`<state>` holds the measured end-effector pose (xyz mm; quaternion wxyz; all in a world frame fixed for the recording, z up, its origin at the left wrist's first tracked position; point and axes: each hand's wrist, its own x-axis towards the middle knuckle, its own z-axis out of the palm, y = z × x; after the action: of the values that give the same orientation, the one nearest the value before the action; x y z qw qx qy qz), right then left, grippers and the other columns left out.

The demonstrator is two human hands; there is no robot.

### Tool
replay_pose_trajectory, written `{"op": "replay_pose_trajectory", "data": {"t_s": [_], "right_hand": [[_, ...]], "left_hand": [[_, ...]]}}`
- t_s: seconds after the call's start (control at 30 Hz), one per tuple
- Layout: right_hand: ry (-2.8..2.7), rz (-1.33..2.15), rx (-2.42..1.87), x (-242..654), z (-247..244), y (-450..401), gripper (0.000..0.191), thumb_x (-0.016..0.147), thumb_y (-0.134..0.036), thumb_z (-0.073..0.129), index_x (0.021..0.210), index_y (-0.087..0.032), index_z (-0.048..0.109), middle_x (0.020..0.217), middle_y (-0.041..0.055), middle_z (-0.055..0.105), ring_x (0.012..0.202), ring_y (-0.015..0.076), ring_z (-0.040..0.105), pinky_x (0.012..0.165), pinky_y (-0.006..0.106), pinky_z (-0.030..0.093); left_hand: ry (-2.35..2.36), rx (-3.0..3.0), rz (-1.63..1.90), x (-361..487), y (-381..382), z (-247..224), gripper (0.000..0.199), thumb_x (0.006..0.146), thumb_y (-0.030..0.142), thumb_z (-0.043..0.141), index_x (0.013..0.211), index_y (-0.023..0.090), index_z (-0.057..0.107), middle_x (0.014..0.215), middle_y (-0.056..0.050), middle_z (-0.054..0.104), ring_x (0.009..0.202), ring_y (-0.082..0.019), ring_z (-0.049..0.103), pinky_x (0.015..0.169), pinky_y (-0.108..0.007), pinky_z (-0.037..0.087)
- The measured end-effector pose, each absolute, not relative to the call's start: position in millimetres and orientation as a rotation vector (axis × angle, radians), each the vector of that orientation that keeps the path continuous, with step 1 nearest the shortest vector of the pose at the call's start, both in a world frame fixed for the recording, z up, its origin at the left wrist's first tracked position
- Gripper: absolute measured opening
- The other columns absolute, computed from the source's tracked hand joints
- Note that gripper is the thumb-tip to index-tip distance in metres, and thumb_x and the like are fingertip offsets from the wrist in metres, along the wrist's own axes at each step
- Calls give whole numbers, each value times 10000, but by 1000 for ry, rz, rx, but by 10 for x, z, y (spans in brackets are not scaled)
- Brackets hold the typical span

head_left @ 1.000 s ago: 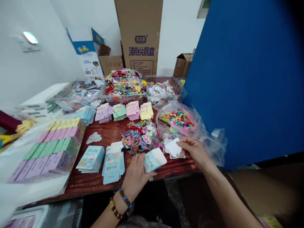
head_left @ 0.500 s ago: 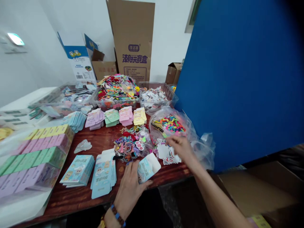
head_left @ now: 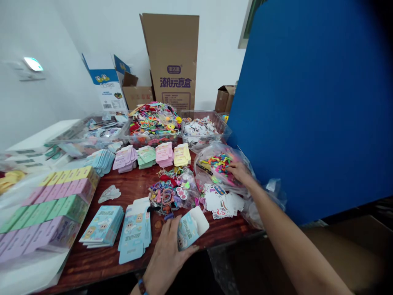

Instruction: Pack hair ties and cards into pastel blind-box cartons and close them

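My left hand (head_left: 168, 246) is wrapped round a small light-blue box (head_left: 188, 232), its white flap standing up, at the table's front edge. My right hand (head_left: 241, 172) reaches into a clear plastic bag (head_left: 202, 180) of small bright-coloured pieces (head_left: 219, 162); its fingers are pinched together among them, and what they grip is too small to make out. Between my hands lie white stickers (head_left: 222, 203) and a heap of hair ties and trinkets (head_left: 167, 190). Flat blue cartons (head_left: 133, 233) and a stack of blue boxes (head_left: 102, 225) are left of my left hand.
Purple, green, pink and yellow cards (head_left: 164, 153) stand in stacks behind. Clear bins hold trinkets (head_left: 155, 119) and stickers (head_left: 199, 127). Rows of coloured boxes (head_left: 52, 209) fill the left. A blue panel (head_left: 307, 106) borders the right; a cardboard box (head_left: 175, 53) stands behind.
My right hand has moved from above the white stickers to the right and into the bag of coloured pieces. My left hand still holds the blue box. The view has shifted slightly.
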<state>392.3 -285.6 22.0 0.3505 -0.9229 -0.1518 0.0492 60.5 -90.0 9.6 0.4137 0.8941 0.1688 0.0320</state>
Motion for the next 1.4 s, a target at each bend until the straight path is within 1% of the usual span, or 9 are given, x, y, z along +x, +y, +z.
{"op": "replay_pose_trajectory", "data": {"t_s": [0.17, 0.33, 0.5, 0.67, 0.77, 1.0, 1.13, 1.3, 1.4], "right_hand": [[-316, 229, -2151, 3978, 233, -2902, 327, 749, -482, 614, 598, -211, 512, 393, -55, 428, 349, 109, 395, 404, 246, 285], [-268, 255, -2071, 3991, 222, -2918, 334, 756, -497, 602, 616, -223, 469, 437, -40, 472, 342, 106, 414, 370, 238, 289], [-266, 246, -2219, 4040, 231, -2958, 258, 773, -372, 596, 589, -215, 505, 426, -18, 488, 373, 128, 458, 410, 248, 310], [-320, 157, -2434, 4038, 217, -2988, 278, 662, -182, 649, 440, -209, 485, 450, 25, 499, 552, 182, 552, 529, 280, 358], [-332, 155, -2463, 4009, 172, -2998, 241, 632, -150, 654, 443, -202, 513, 501, 40, 546, 624, 200, 585, 573, 285, 380], [-248, 256, -2225, 4014, 202, -3062, 152, 745, -287, 617, 645, -173, 608, 475, -12, 531, 436, 128, 515, 443, 229, 351], [-239, 249, -2100, 4010, 300, -3073, 211, 721, -342, 649, 604, -182, 577, 457, -23, 514, 409, 111, 466, 416, 231, 341], [-223, 207, -2066, 3963, 446, -3051, 233, 651, -303, 703, 519, -179, 555, 400, -39, 470, 388, 86, 394, 405, 226, 272], [-233, 241, -2015, 3774, 600, -3014, 263, 655, -370, 709, 547, -183, 560, 406, -43, 470, 388, 82, 380, 412, 233, 274]], "left_hand": [[373, 2236, 124, 616, -924, 71, 675, 777, 318, 727, 1385, 180, 467, 1413, -160, 528, 1356, -320, 484, 1171, -517, 362], [380, 2242, 133, 608, -915, 91, 676, 774, 325, 733, 1382, 187, 471, 1405, -161, 534, 1358, -327, 477, 1168, -531, 360], [401, 2242, 125, 617, -909, 58, 690, 762, 328, 732, 1385, 182, 473, 1420, -164, 525, 1367, -333, 470, 1168, -534, 362], [399, 2235, 145, 622, -922, -2, 683, 770, 346, 724, 1379, 169, 471, 1406, -172, 534, 1346, -332, 491, 1162, -542, 366], [394, 2220, 139, 615, -923, 20, 678, 753, 353, 741, 1364, 205, 488, 1383, -152, 557, 1327, -336, 510, 1148, -551, 382], [378, 2222, 73, 623, -865, 165, 651, 795, 328, 717, 1383, 217, 460, 1388, -130, 538, 1327, -306, 496, 1158, -514, 369], [364, 2239, 133, 657, -822, 161, 639, 797, 306, 724, 1370, 206, 460, 1373, -128, 539, 1322, -305, 489, 1151, -515, 368], [341, 2216, 150, 709, -848, 94, 643, 795, 293, 724, 1371, 204, 453, 1368, -131, 534, 1308, -309, 492, 1143, -516, 366], [331, 2210, 155, 735, -880, 85, 632, 790, 286, 729, 1359, 204, 465, 1334, -121, 552, 1279, -304, 507, 1124, -496, 383]]}}
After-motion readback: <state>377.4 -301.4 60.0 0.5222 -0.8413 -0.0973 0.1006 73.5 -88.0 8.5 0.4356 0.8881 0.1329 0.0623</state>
